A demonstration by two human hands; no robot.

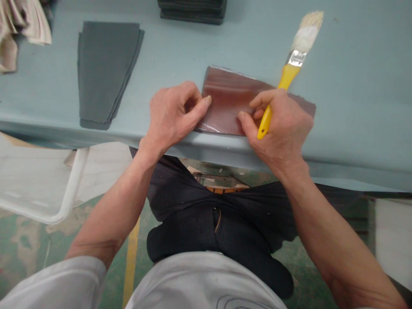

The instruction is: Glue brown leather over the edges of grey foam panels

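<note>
A glossy reddish-brown sheet (225,96), wide at its left end, lies near the table's front edge. At its left edge my left hand (177,111) is closed, thumb and forefinger pinched at the sheet's border. My right hand (281,124) rests over the sheet's right part with a yellow-handled paintbrush (288,77) held between the fingers. The brush's pale bristles point up and away to the right. The right thumb and forefinger are slightly apart above the sheet. What lies under the right palm is hidden.
The table has a blue-grey cover (360,86). Left of my hands is a small stack of dark grey tapered pieces (106,71). Another dark stack (193,9) stands at the back. Crumpled beige material (25,25) lies at the far left. A white plastic bin (69,189) sits below the table edge.
</note>
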